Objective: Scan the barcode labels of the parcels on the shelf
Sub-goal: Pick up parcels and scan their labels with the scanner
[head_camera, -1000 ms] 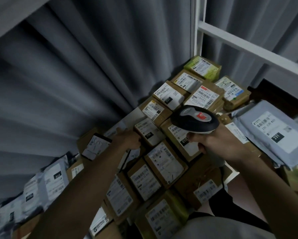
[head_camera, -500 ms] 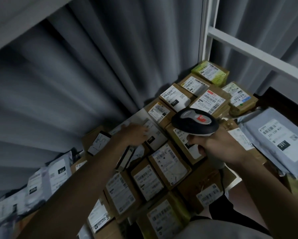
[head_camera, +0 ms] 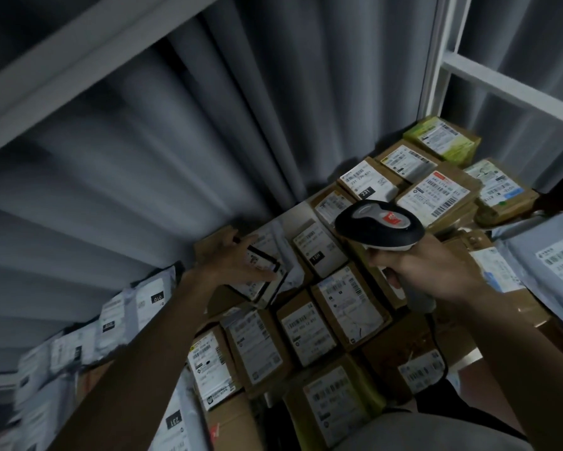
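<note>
Cardboard parcels (head_camera: 350, 309) are being worked through on the shelf, packed label-up. Left of centre, a black-edged parcel (head_camera: 263, 266) is being gripped and tilted up by the left hand (head_camera: 233, 260); half a second ago that hand was only reaching over it. To the right, the scanner (head_camera: 379, 224) is being held by the right hand (head_camera: 426, 271). The label should be turned flat toward the scanner head.

One view only, head-worn, looking forward and steeply down over both forearms. Close above the parcels (head_camera: 348, 307) packed on the shelf, curtain (head_camera: 176, 141) filling the far left, white shelf frame (head_camera: 436, 60) far right. Wide-angle, tilted, edges blurred.
</note>
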